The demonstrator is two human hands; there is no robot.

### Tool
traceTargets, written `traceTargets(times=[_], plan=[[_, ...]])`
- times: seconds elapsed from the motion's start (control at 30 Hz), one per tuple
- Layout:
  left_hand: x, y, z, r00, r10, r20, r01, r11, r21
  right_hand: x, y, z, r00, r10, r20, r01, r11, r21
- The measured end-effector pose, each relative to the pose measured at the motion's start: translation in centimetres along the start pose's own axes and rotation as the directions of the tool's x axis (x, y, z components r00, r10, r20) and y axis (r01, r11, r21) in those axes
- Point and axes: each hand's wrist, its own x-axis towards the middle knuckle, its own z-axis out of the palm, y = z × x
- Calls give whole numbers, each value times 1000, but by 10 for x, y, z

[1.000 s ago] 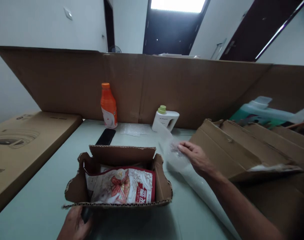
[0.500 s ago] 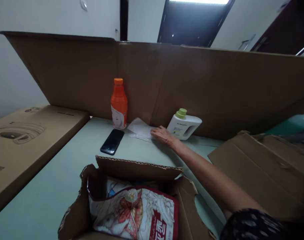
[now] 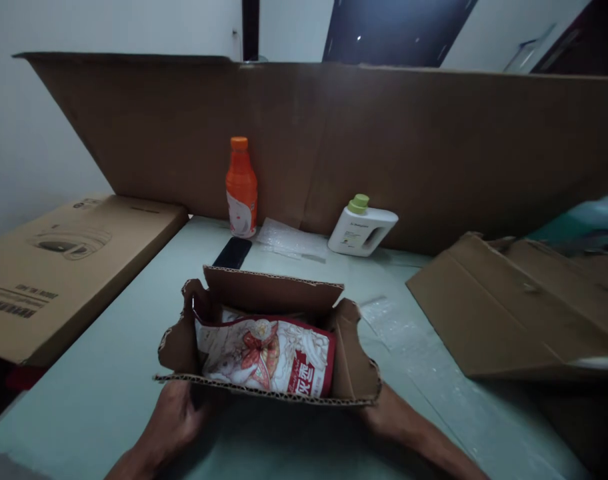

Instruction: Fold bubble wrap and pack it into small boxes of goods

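An open cardboard box (image 3: 357,373) with torn flap edges stands in front of me, tilted so that its inside shows. In it lies a white and dark red printed bag (image 3: 277,357), with other packaging partly hidden behind. My left hand (image 3: 177,410) grips the box at its near left corner, and my right hand (image 3: 384,410) is at the near right corner. The near flap and box sides hide most fingers of both hands. Just beyond the box lies a black phone (image 3: 233,253), its lower part covered by the far flap.
Against an upright cardboard panel (image 3: 409,147) stand an orange bottle (image 3: 241,190) and a white jug with a green cap (image 3: 361,230). Clear plastic wrap (image 3: 291,240) lies between them. A flat printed carton (image 3: 84,260) is at left, a folded cardboard piece (image 3: 524,307) at right.
My right hand has left the plastic wrap by the jug and come back to the box. My left hand has come into view at the box. The box now partly covers the phone.
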Motion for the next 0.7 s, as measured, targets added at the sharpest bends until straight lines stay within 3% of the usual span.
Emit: traceTargets(times=[0.07, 0.13, 0.37, 0.47, 0.57, 0.7], plan=[[4, 12, -2, 999, -22, -23, 22, 1000, 6, -10, -4, 16, 997, 8, -83, -4, 999, 43], [17, 24, -1, 999, -27, -26, 27, 1000, -5, -5, 1, 15, 987, -8, -158, 18, 998, 64], [123, 60, 29, 999, 41, -35, -47, 981, -189, 73, 46, -42, 954, 2, -301, 24, 996, 82], [155, 65, 42, 997, 80, -14, -81, 974, -213, 100, 58, -49, 948, 25, -319, 6, 996, 94], [162, 60, 49, 995, 98, 3, -95, 965, -246, 98, 63, -47, 936, 42, -350, -15, 997, 79], [133, 42, 49, 997, 80, 19, -70, 948, -311, 43, 64, -51, 907, 82, -413, -100, 995, -22]])
